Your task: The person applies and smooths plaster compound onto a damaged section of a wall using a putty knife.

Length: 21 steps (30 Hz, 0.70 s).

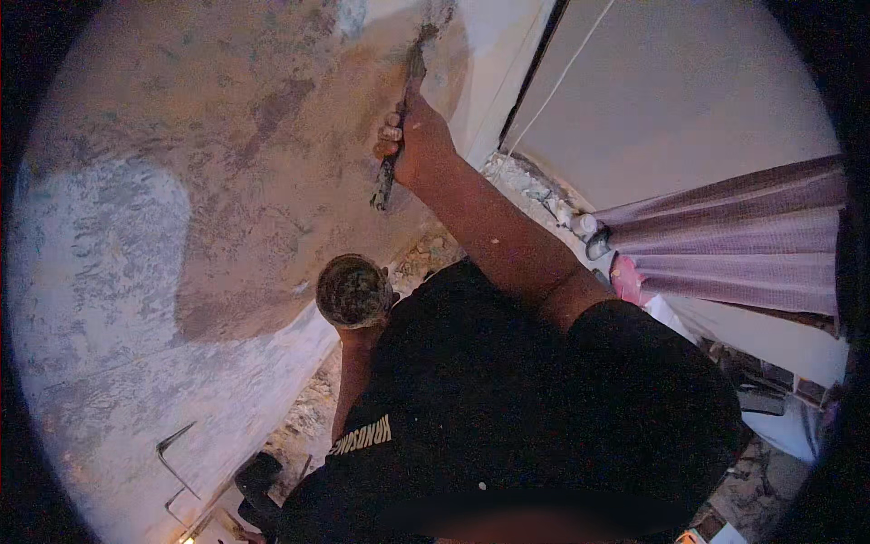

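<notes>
You seem to be working the brown patch (272,172) with the tool (416,68), perhaps smoothing it; the next move is likely calling for a steady, flat stroke. Your right hand (412,140) is clamping the tool over the patch's upper right; whether its tip is touching isn't showing clearly. Your left hand (391,295), apart and mostly hidden, is gripping the bowl (352,292) by the patch's lower right edge.
</notes>
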Available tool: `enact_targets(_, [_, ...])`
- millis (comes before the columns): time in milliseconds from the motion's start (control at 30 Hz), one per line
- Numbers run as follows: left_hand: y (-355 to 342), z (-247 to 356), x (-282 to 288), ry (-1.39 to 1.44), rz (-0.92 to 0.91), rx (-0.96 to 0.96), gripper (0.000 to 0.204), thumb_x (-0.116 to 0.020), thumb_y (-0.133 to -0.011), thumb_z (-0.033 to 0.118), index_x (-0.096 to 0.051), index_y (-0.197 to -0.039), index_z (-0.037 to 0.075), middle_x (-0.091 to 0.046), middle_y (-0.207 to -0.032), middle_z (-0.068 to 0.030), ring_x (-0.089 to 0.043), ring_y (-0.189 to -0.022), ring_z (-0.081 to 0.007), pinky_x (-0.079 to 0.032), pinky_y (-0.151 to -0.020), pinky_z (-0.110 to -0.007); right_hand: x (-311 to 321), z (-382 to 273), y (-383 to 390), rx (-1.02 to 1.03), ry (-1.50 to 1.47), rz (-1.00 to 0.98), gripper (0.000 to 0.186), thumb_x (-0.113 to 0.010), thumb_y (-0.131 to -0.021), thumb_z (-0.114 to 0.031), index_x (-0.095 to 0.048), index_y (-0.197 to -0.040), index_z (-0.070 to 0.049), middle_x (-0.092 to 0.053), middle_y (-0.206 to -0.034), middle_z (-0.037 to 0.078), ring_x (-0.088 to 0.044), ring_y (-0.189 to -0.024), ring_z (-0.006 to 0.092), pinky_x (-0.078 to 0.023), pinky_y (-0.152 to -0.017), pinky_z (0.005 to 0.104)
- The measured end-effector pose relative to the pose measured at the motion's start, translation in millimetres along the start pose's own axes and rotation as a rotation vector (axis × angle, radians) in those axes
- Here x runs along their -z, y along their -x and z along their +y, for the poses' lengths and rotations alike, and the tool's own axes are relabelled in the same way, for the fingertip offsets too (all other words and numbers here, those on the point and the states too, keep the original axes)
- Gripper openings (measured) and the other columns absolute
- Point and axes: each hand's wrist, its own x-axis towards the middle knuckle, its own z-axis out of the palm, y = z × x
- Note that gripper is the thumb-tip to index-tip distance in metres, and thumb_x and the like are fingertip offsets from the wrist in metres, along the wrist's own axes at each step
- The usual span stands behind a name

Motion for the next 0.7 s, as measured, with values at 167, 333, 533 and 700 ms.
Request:
enact_targets(167, [-13.0, 22.7, 3.4, 0.205, -0.093, 0.058, 0.058, -0.059, -0.083, 0.051, -0.049, -0.131, 0.022, -0.052, -0.131, -0.0026, -0.042, -0.127, -0.0252, -0.026, -0.107, -0.051, 17.6, -12.9, -13.8, 0.037, -0.071, 0.052, 0.036, -0.047, -0.094, -0.048, -0.047, -0.080, -0.015, -0.043, -0.061, -0.001, -0.038, -0.044, 0.0129, -0.032, -0.040, 0.0281])
enact_targets(333, [-9.2, 12.0, 2.5, -0.473, 0.006, -0.195, 0.056, -0.059, -0.081, 0.053, -0.052, -0.130, 0.026, -0.054, -0.130, 0.0029, -0.040, -0.128, -0.0200, -0.016, -0.112, -0.047, 3.8, -24.3, -18.2, 0.085, -0.039, 0.069, 0.031, -0.041, -0.098, -0.041, -0.041, -0.080, -0.015, -0.042, -0.062, -0.001, -0.037, -0.044, 0.0116, -0.033, -0.042, 0.0277])
enact_targets(533, [-12.0, -1.7, -1.1, 0.507, -0.072, 0.161, 0.060, -0.058, -0.082, 0.056, -0.048, -0.133, 0.026, -0.050, -0.134, 0.0004, -0.037, -0.130, -0.0226, -0.012, -0.113, -0.049, 11.3, -13.0, -13.6, 0.015, -0.028, 0.040, 0.031, -0.042, -0.098, -0.040, -0.042, -0.081, -0.014, -0.042, -0.061, -0.001, -0.038, -0.045, 0.0117, -0.033, -0.040, 0.0276])
enact_targets(700, [-17.2, 3.2, 1.3, -0.463, -0.161, -0.123, 0.054, -0.054, -0.088, 0.045, -0.044, -0.135, 0.019, -0.053, -0.130, -0.0066, -0.044, -0.124, -0.0311, -0.024, -0.110, -0.053, 21.3, -25.2, -8.5, -0.073, -0.056, 0.027, 0.030, -0.041, -0.099, -0.039, -0.042, -0.082, -0.013, -0.045, -0.062, 0.000, -0.041, -0.045, 0.0120, -0.034, -0.039, 0.0275])
